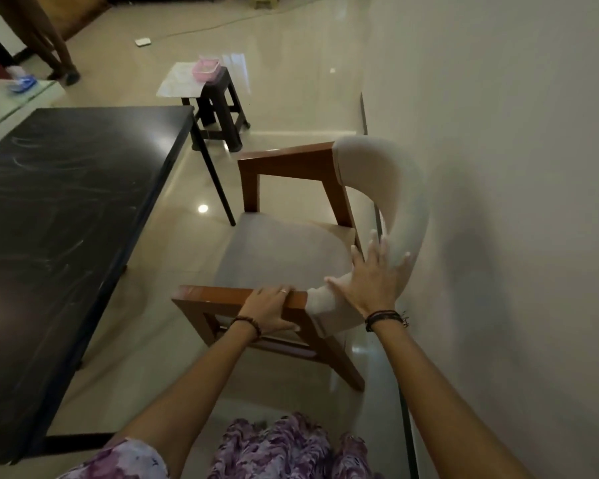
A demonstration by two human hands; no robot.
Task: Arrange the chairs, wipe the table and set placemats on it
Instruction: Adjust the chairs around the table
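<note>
**Wood-framed chair held beside the table**

Brown wood forms the frame of the chair [291,216]; its seat and curved backrest are padded in pale grey-white fabric. The chair stands on the floor just right of the black table [66,209], with its backrest close to the wall [498,167].

- Left hand [268,311]: on the near armrest, fingers curled over the top edge and thumb down the outer face, gripping the wood.
- Right hand [374,274]: right of the left hand, flat against the backrest with fingers straight and spread, gripping nothing.

The table top is dark, matte and streaked with pale smears. Beyond the table's far right corner stands a dark stool [218,108] carrying a pale mat and a pink container [206,69]. The floor [291,81] is glossy cream tile showing light reflections. Beyond the table's far left edge lies a white surface with a blue object [23,84].
</note>
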